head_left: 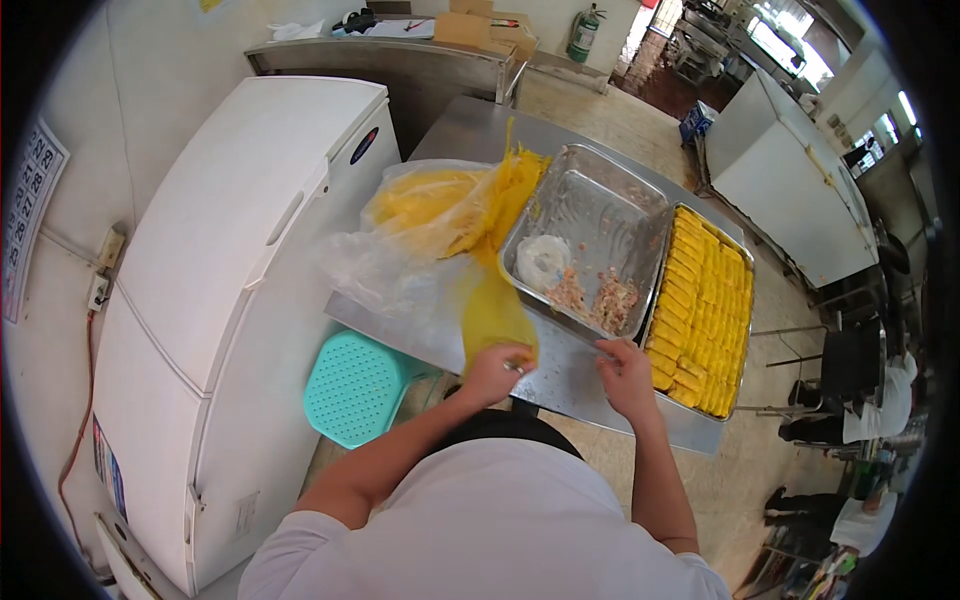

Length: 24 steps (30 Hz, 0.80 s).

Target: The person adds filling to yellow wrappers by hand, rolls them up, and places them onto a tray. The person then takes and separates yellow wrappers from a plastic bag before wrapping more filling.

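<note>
My left hand (498,374) is closed on the lower edge of a thin yellow wrapper sheet (494,318), which looks translucent and partly blurred. My right hand (626,378) is by the near rim of a deep metal tray (600,190), its fingers bent together; I cannot make out anything in them. Inside that tray lie a pinkish minced filling (614,300) and a whitish round container or bag (544,262). To the right, a second tray holds rows of yellow rolls (705,310). More yellow wrappers (520,195) lie left of the deep tray, against a clear plastic bag (380,265).
Everything rests on a metal table (465,125). A white chest freezer (240,200) stands close on the left, with a turquoise stool (355,390) beside it. Another white freezer (780,180) is at the back right. People in white shirts (880,400) are at the far right.
</note>
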### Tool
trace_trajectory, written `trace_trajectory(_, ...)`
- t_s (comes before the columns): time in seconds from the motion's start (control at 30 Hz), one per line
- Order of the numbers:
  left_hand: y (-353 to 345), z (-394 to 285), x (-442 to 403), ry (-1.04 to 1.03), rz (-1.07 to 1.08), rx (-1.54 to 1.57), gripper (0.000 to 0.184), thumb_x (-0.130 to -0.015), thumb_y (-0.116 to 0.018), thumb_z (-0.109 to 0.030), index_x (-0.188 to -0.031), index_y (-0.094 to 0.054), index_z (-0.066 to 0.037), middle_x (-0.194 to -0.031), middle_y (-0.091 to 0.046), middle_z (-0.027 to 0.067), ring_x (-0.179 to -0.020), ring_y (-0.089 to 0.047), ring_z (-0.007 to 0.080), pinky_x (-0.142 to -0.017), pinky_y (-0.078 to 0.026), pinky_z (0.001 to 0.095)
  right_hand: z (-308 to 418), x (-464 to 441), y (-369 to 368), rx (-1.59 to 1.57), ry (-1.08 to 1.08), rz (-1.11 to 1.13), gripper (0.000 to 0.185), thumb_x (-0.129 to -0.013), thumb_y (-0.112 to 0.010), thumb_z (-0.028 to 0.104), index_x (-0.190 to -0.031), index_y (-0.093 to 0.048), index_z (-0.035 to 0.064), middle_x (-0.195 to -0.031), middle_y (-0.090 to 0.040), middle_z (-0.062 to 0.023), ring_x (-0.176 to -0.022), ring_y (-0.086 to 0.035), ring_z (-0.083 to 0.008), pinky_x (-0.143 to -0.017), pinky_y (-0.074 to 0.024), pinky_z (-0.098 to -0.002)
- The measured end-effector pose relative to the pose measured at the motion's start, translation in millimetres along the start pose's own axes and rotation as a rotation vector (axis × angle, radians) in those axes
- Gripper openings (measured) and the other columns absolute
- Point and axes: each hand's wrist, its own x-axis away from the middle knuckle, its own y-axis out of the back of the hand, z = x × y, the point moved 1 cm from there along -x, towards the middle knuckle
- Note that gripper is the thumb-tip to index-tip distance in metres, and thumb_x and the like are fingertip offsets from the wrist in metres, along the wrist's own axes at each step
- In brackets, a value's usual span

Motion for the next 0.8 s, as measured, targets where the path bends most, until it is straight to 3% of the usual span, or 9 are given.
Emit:
trace_trajectory(0.03,-7,0,1,-0.046,0.117,-0.066,0.031,-0.094,-0.085,-0.02,-0.118,-0.079,-0.003,-0.112,-0.08,0.0138,-0.104,-0.075,0.0249,-0.096,-0.057,0.0364,-2,1,-4,-0.011,0.013,0.0,0.025,-0.093,-0.072,0.008,-0.117,-0.077,0.0018,-0.11,-0.072,-0.0179,-0.093,-0.07,-0.0329,-0.081,-0.0583,-0.0393)
trace_trajectory(0.13,-13,-4,5,-0.204,0.158,-0.106,0.035,-0.093,-0.083,-0.025,-0.121,-0.078,-0.005,-0.117,-0.079,0.0192,-0.107,-0.075,0.0352,-0.096,-0.058,0.0421,-4,4,-11,-0.005,-0.016,0.02,0.026,-0.093,-0.073,0.008,-0.118,-0.077,0.0023,-0.11,-0.072,-0.0183,-0.094,-0.07,-0.033,-0.081,-0.0582,-0.0395)
trace_trajectory(0.17,-13,-3,4,0.073,0.218,0.113,0.034,-0.09,-0.084,-0.023,-0.118,-0.077,-0.004,-0.119,-0.076,0.0199,-0.111,-0.072,0.0378,-0.099,-0.056,0.0458,-5,6,-13,0.003,-0.04,0.03,0.026,-0.093,-0.073,0.009,-0.118,-0.077,0.0024,-0.11,-0.072,-0.0184,-0.094,-0.07,-0.033,-0.082,-0.0581,-0.0396)
trace_trajectory(0.27,10,17,-10,-0.235,-0.209,-0.197,0.032,-0.086,-0.084,-0.02,-0.114,-0.077,-0.005,-0.115,-0.074,0.0193,-0.111,-0.068,0.04,-0.098,-0.055,0.0483,-7,13,-23,-0.021,-0.045,0.032,0.028,-0.092,-0.07,0.005,-0.119,-0.075,-0.0011,-0.107,-0.071,-0.0167,-0.094,-0.071,-0.028,-0.081,-0.0585,-0.0366)
trace_trajectory(0.33,34,8,-26,-0.259,-0.505,-0.405,0.03,-0.083,-0.084,-0.019,-0.109,-0.076,-0.006,-0.111,-0.071,0.0191,-0.109,-0.065,0.0428,-0.094,-0.054,0.0486,-11,14,-36,0.006,-0.003,0.041,0.029,-0.092,-0.07,0.006,-0.119,-0.075,-0.001,-0.107,-0.071,-0.0184,-0.095,-0.071,-0.0315,-0.083,-0.0586,-0.0389)
trace_trajectory(0.43,52,17,-38,-0.128,-0.322,-0.632,0.035,-0.081,-0.087,-0.019,-0.111,-0.075,-0.006,-0.107,-0.07,0.0195,-0.108,-0.063,0.0427,-0.093,-0.053,0.0484,-4,15,-54,0.033,0.057,0.078,0.028,-0.089,-0.07,0.005,-0.116,-0.076,-0.0002,-0.108,-0.071,-0.0212,-0.099,-0.069,-0.0403,-0.089,-0.0574,-0.0464)
trace_trajectory(0.53,53,24,-50,-0.125,-0.024,-0.605,0.037,-0.081,-0.087,-0.016,-0.111,-0.073,0.0,-0.101,-0.073,0.0194,-0.101,-0.07,0.0386,-0.087,-0.056,0.0481,-5,15,-72,0.072,0.117,0.09,0.027,-0.088,-0.07,0.005,-0.114,-0.076,-0.0002,-0.109,-0.071,-0.0223,-0.103,-0.068,-0.0438,-0.093,-0.0565,-0.0497)
trace_trajectory(0.63,51,31,-57,0.168,-0.087,-0.172,0.033,-0.084,-0.086,-0.016,-0.11,-0.074,0.001,-0.093,-0.075,0.0165,-0.085,-0.073,0.0288,-0.072,-0.056,0.0419,-10,17,-79,0.083,0.127,0.095,0.028,-0.088,-0.071,0.006,-0.114,-0.076,-0.0002,-0.109,-0.071,-0.0226,-0.105,-0.068,-0.0441,-0.094,-0.0559,-0.05)
trace_trajectory(0.8,94,46,-56,0.351,-0.139,0.023,0.029,-0.085,-0.086,-0.014,-0.109,-0.075,-0.001,-0.084,-0.074,0.0108,-0.075,-0.069,0.0156,-0.064,-0.054,0.0349,-20,18,-79,0.059,0.058,0.089,0.029,-0.088,-0.071,0.008,-0.116,-0.075,-0.0001,-0.112,-0.07,-0.0226,-0.108,-0.067,-0.0441,-0.096,-0.0555,-0.0499)
